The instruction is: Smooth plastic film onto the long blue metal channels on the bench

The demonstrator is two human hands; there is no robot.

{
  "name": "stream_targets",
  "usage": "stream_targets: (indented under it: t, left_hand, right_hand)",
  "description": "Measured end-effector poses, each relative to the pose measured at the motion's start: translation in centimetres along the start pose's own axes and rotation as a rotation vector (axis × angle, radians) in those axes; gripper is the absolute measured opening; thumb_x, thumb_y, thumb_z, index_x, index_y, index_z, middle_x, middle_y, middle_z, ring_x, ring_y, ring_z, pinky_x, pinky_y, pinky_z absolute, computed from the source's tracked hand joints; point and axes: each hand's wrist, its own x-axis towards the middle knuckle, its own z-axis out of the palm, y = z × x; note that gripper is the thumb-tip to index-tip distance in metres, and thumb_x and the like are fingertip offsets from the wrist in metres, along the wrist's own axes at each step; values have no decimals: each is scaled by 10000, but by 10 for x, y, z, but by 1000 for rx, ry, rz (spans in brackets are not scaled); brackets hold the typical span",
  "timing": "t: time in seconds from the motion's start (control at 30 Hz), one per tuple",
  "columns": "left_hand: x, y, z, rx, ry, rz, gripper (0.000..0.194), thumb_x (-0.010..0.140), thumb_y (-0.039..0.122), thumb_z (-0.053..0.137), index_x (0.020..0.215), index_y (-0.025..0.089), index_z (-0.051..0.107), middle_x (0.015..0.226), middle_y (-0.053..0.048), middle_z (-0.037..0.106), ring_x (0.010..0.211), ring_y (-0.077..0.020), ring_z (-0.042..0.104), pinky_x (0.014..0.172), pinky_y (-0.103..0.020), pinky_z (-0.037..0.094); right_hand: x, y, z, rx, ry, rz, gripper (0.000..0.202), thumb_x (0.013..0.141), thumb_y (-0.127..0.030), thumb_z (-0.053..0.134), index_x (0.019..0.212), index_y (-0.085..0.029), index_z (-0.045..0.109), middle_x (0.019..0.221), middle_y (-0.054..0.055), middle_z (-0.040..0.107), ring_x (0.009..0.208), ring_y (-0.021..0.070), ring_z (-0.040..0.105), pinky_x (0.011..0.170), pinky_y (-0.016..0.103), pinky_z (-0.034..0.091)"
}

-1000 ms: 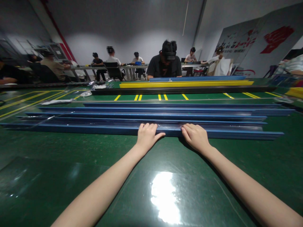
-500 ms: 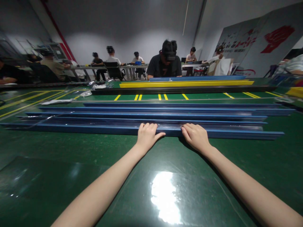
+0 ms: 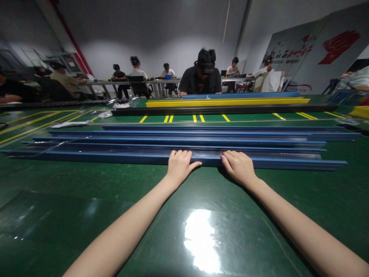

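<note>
my left hand (image 3: 178, 166) and right hand (image 3: 240, 166) are half-curled over the near edge of the front blue rail (image 3: 115, 158), gripping it lightly, set apart probably so it stays steady. it lies crosswise on the table (image 3: 138, 192) under my fingers, the other blue rails (image 3: 259, 143) just beyond.

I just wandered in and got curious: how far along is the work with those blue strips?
The farther blue strips look already laid out, roughly parallel. The left hand and right hand rest on the nearest blue strip. The yellow strip and black strip lie beyond, untouched by either hand; what is left I cannot tell.
</note>
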Motion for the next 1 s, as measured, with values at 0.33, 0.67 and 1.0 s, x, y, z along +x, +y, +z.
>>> stream_targets:
  t: [0.33,0.67,1.0]
  left_hand:
    - [0,1,-2,16,0,6,426,778,578,453,759,171,576,731,-58,633,728,-201,537,666,-319,284]
    - [1,1,-1,7,-6,-6,423,770,581,462,725,172,561,717,-53,629,719,-200,539,669,-321,288]
    - [-1,1,-1,7,13,-1,433,784,577,447,735,163,565,726,-55,627,730,-203,537,668,-319,288]
  right_hand:
    - [0,0,0,3,-3,3,397,907,-300,263,700,-175,578,710,38,622,654,137,491,616,270,238]
    - [0,0,0,-6,8,-3,399,911,-297,259,698,-174,574,713,39,621,654,136,498,620,269,245]
    - [0,-1,-2,-11,-2,0,397,910,-295,264,696,-172,575,703,36,619,653,135,501,619,272,244]
